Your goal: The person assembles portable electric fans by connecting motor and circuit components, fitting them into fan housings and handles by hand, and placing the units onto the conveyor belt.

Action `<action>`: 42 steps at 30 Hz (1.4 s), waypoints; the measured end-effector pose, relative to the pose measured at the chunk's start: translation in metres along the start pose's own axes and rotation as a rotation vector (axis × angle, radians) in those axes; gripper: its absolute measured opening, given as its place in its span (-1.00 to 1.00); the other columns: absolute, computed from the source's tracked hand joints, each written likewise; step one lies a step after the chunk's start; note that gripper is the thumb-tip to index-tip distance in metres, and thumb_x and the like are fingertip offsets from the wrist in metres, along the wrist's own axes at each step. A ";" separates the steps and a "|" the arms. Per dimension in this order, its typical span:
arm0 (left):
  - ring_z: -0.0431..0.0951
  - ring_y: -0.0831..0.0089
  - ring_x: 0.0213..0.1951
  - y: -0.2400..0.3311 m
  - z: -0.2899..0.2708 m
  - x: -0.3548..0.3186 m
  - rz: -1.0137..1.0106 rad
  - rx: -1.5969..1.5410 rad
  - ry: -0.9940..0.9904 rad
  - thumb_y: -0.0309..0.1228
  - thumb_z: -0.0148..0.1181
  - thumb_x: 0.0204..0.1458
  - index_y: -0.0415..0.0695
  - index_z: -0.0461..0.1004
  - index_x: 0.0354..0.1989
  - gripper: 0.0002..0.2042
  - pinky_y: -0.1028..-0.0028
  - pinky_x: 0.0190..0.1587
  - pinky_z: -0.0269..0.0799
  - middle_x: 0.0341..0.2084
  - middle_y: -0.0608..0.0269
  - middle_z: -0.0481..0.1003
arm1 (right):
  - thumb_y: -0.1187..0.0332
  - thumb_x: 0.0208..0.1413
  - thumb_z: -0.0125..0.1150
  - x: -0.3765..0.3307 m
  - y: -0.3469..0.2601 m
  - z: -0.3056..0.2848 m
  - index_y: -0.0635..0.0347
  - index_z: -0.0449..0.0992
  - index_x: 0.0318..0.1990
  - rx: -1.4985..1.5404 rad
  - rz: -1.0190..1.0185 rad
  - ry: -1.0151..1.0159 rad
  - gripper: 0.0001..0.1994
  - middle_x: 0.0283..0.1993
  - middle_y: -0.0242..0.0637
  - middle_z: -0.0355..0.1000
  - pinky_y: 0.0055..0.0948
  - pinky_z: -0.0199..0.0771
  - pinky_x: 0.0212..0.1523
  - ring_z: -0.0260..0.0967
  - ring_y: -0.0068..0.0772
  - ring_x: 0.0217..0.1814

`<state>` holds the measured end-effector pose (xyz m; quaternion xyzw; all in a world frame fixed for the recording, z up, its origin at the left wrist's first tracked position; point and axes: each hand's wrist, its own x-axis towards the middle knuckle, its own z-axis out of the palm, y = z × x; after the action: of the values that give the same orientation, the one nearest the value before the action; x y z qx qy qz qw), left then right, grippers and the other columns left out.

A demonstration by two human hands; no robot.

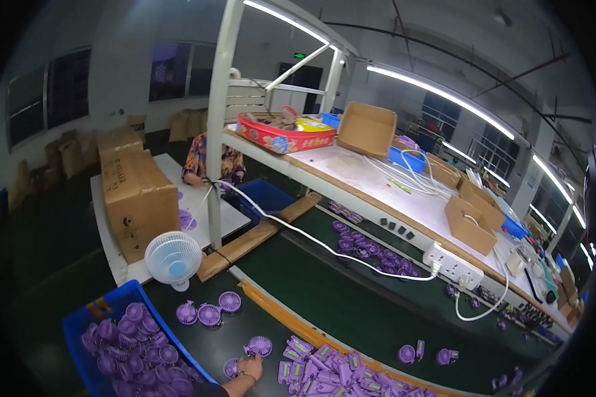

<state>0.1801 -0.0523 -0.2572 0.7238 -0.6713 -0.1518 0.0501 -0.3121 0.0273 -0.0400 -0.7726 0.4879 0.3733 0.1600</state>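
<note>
My left hand (249, 368), with a bracelet at the wrist and a dark sleeve, reaches in from the lower edge. Its fingers are closed at the near rim of a small purple fan (259, 345); the grip is partly hidden. Another purple fan head (230, 368) lies just left of that hand. Beyond it, several more purple fans (209, 315) rest on the dark table. A heap of purple handle parts (328, 372) with light green strips lies to the right of my hand. My right hand is out of view.
A blue bin (134, 288) full of purple fans stands at left. Behind it are a white desk fan (173, 259) and stacked cartons (139, 192). A green conveyor belt (324, 284) carries purple parts under a shelf with a power strip (453, 266). Another person (215, 162) sits beyond.
</note>
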 end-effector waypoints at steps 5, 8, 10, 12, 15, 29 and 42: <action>0.53 0.23 -0.41 -0.004 0.013 -0.001 0.017 -0.063 0.059 -0.36 -0.06 -0.17 -0.13 0.32 -0.27 -0.75 0.27 -0.22 0.24 -0.52 0.11 0.51 | 0.15 0.08 -0.06 0.014 0.001 -0.022 0.28 0.30 0.00 -0.058 -0.042 -0.016 -0.58 -0.09 -0.08 0.29 -0.25 0.24 -0.08 0.27 -0.27 -0.11; 0.53 0.25 -0.41 0.000 0.002 -0.004 0.032 -0.070 0.059 -0.39 -0.11 -0.13 -0.13 0.32 -0.27 -0.78 0.27 -0.22 0.23 -0.52 0.13 0.51 | 0.15 0.08 -0.06 0.025 -0.003 -0.027 0.27 0.30 -0.01 -0.064 -0.062 -0.013 -0.58 -0.10 -0.09 0.29 -0.26 0.24 -0.09 0.27 -0.28 -0.11; 0.53 0.26 -0.39 0.001 -0.001 -0.007 0.042 -0.062 0.047 -0.42 -0.17 -0.09 -0.13 0.31 -0.27 -0.79 0.26 -0.22 0.23 -0.51 0.14 0.52 | 0.15 0.08 -0.05 0.030 -0.008 -0.023 0.27 0.30 -0.01 -0.053 -0.074 -0.008 -0.58 -0.11 -0.09 0.29 -0.26 0.24 -0.09 0.27 -0.28 -0.12; 0.53 0.27 -0.41 -0.001 0.001 -0.008 0.072 -0.061 0.078 -0.43 -0.18 -0.09 -0.13 0.31 -0.28 -0.80 0.26 -0.22 0.23 -0.53 0.15 0.51 | 0.16 0.07 -0.05 0.034 -0.016 -0.018 0.27 0.31 -0.01 -0.035 -0.084 -0.004 -0.58 -0.11 -0.09 0.29 -0.26 0.25 -0.10 0.27 -0.28 -0.12; 0.53 0.27 -0.42 -0.003 0.001 -0.010 0.097 -0.033 0.059 -0.39 -0.12 -0.09 -0.13 0.31 -0.28 -0.80 0.27 -0.24 0.23 -0.53 0.15 0.51 | 0.16 0.07 -0.05 0.037 -0.029 -0.005 0.27 0.31 -0.02 0.010 -0.089 0.002 -0.59 -0.12 -0.09 0.30 -0.27 0.25 -0.10 0.27 -0.29 -0.13; 0.52 0.15 -0.49 -0.020 0.031 0.008 0.085 -0.013 0.096 -0.23 0.06 -0.14 -0.11 0.34 -0.37 -0.77 0.19 -0.20 0.28 -0.62 0.12 0.50 | 0.16 0.07 -0.04 -0.023 -0.083 0.113 0.27 0.32 -0.04 0.398 0.158 0.089 -0.60 -0.16 -0.11 0.31 -0.29 0.26 -0.14 0.28 -0.31 -0.17; 0.06 -0.02 0.18 0.029 -0.061 -0.016 -0.119 -0.212 -0.256 -0.12 -0.23 0.08 -0.18 0.03 0.19 -0.46 0.15 0.18 -0.03 0.13 -0.16 0.11 | 0.16 0.06 -0.03 -0.003 -0.066 0.134 0.26 0.34 -0.05 0.504 0.223 0.203 -0.61 -0.20 -0.13 0.32 -0.31 0.28 -0.17 0.28 -0.33 -0.20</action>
<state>0.1689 -0.0469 -0.1888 0.7276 -0.6084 -0.3154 0.0312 -0.3117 0.1425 -0.1356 -0.6834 0.6608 0.1764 0.2554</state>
